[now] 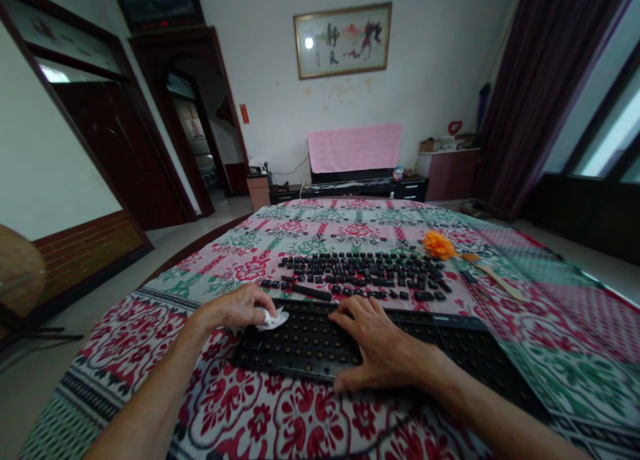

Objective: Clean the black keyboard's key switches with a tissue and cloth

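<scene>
Black plastic is stretching across the near part of the table, where a keyboard base (320, 347), its key positions bare of caps, is lying flat on a patterned red, green and white tablecloth (300, 417). The left hand (245, 307) is pinching a crumpled white tissue (274, 319) at the base's far left corner. The right hand (375, 343) is spreading over the middle of the base, fingers on its top and thumb reaching its near edge. Loose black keycaps (370, 267) are lying in rough rows just beyond, a long black bar (311, 292) among the nearest. An orange, flower-like puff (439, 245) is sitting to their right, near a wooden-handled brush (500, 281).
</scene>
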A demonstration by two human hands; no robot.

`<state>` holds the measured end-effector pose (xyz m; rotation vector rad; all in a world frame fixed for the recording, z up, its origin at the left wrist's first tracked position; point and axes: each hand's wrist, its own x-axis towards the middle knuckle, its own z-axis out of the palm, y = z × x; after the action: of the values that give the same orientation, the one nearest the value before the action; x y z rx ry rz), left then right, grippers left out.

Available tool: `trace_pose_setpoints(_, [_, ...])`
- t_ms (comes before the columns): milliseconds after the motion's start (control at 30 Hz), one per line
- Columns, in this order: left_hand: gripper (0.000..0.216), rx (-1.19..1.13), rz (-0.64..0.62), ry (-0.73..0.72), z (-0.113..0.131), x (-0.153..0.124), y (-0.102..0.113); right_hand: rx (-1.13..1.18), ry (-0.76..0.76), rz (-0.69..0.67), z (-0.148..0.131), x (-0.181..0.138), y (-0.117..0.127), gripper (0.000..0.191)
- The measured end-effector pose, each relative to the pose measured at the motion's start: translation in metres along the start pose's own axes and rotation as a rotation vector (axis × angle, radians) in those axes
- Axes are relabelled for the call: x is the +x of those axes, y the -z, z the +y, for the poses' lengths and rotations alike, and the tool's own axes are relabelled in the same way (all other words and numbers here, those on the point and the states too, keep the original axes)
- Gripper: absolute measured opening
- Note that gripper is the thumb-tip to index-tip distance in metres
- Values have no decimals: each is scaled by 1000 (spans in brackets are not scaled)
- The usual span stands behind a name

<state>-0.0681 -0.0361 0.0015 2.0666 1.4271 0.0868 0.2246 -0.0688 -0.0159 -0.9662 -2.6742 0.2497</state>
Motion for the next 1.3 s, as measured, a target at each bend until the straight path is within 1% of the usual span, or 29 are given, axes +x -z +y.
trace_pose_setpoints(167, [31,33,13,-7,-4,3,-2,17,16,-49,3,-2,-2,93])
trace_pose_setpoints(300, [31,41,16,-5,-3,5,-4,5,9,-76,4,-4,-2,94])
trace_pose_setpoints(500, [30,50,-2,19,12,6,-10,3,-21,-139,9,-8,6,97])
trace_pose_setpoints(733, [30,93,12,-65,29,9,-17,14,-58,-204,17,-14,18,100])
trace_pose_setpoints(833, [31,134,23,-126,29,11,-19,28,-57,-191,14,-14,21,94])
trace_pose_setpoints(900, [31,145,19,-134,27,11,-19,42,-44,-160,9,-12,18,92])
trace_pose_setpoints(1100, [31,150,8,-110,26,9,-15,31,4,-117,1,-4,0,93])
trace_pose_setpoints(1233, [31,169,-1,-85,30,6,-12,55,6,-153,5,-4,3,93])
trace_pose_setpoints(1300, [30,157,1,-73,29,4,-11,67,14,-163,7,-5,6,90])
